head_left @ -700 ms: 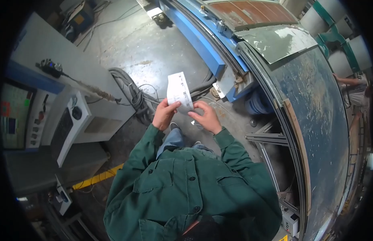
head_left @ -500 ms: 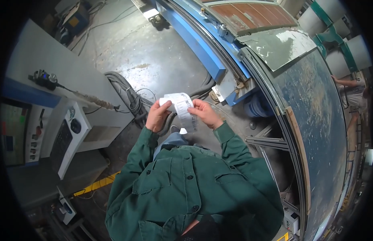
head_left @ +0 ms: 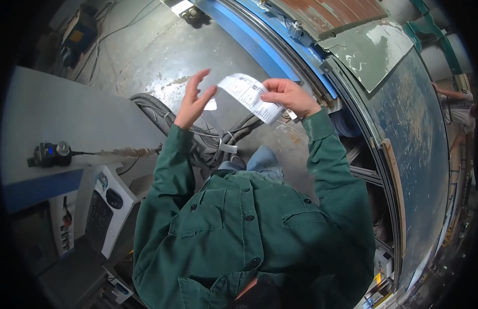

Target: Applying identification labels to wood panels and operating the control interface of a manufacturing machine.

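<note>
A curling strip of white printed labels [head_left: 245, 93] hangs in the air before my chest. My right hand [head_left: 294, 98] pinches it near its right part, thumb in front. A paler length of the strip trails below, with a white end [head_left: 228, 148] low down by the cables. My left hand [head_left: 192, 102] is raised at the strip's left end, fingers spread and thumb apart from them. Its thumb tip comes close to the strip's edge; whether they touch I cannot tell. A small white piece [head_left: 210, 105] shows just under that thumb.
Thick black cables [head_left: 154, 108] lie looped on the floor ahead. To the left stands a grey cabinet with a keyboard shelf [head_left: 111, 211] and a handheld scanner [head_left: 52, 154]. A blue-framed machine table [head_left: 409, 139] runs along the right; another person's arm [head_left: 450, 93] is beyond it.
My left hand has let go of the strip and opened. My right hand has moved right and up with the strip, which now stretches out more. The view has shifted somewhat.
</note>
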Available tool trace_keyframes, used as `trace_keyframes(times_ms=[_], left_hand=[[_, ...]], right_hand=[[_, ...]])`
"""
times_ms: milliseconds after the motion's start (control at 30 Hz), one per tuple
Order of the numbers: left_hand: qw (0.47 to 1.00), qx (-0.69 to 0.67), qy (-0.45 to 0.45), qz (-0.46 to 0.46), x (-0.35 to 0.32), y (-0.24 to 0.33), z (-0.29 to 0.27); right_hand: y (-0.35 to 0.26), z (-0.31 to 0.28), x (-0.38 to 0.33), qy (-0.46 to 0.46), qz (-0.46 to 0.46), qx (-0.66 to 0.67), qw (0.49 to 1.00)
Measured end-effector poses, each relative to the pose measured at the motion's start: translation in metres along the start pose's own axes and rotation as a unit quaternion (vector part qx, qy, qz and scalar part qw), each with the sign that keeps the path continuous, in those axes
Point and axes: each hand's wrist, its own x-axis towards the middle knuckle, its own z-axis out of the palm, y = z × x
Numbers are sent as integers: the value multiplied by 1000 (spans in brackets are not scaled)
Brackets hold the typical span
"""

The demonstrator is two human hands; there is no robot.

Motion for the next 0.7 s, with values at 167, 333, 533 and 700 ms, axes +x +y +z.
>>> trace_keyframes(times_ms=[167,333,533,700], left_hand=[[929,-17,-369,11,71,23,22],[889,-141,-422,-108,122,17,27],[895,-264,-342,-114,179,16,36],[907,-282,-287,-126,214,-5,58]], right_hand=[[-26,-18,41,-70,23,-27,997],[-40,-73,69,-24,-27,-103,994],[-54,-132,88,39,-45,-93,994],[-42,-158,106,313,-207,-147,915]])
